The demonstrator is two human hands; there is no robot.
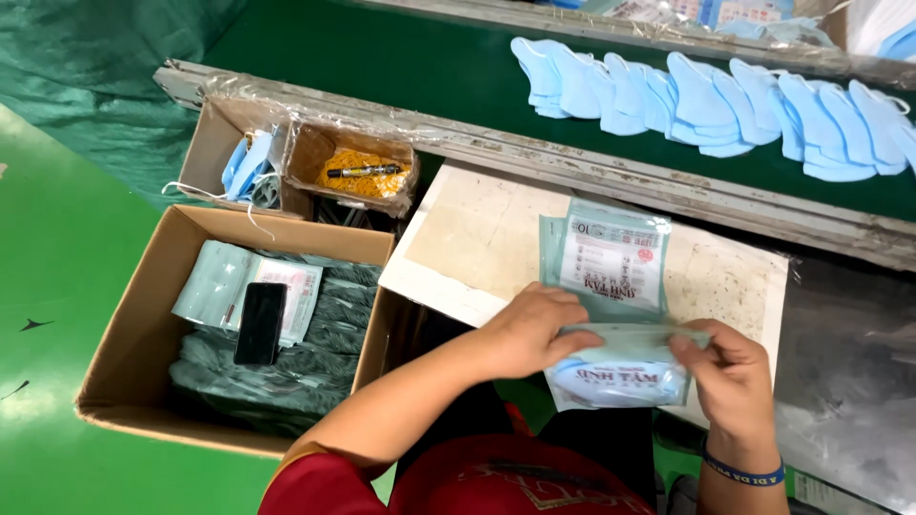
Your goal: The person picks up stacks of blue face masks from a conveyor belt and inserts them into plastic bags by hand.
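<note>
left hand (525,332): curled over the top left edge of a filled mask pouch (620,377), fingers closed on it, thumb hidden underneath
right hand (730,367): pinching the pouch's top right edge, fingertips closed on the flap; blue wristband (744,471) on that wrist
pouch location: held over the near edge of the pale work board (477,238), just in front of the person's body
stack: flat pouches (611,256) lying on the board, just beyond the hands, touching or nearly touching the held one
step judged: looks like pressing the pouch mouth shut; best to keep both edges level and run the fingers along the whole strip so no gap stays
belt: row of blue masks (706,100) overlapping on the green conveyor (401,67), well apart from the hands
left side: big cardboard box (134,334) with packed pouches and a black phone (260,322) on top; small box (358,172) behind it holds rubber bands and a pen
</note>
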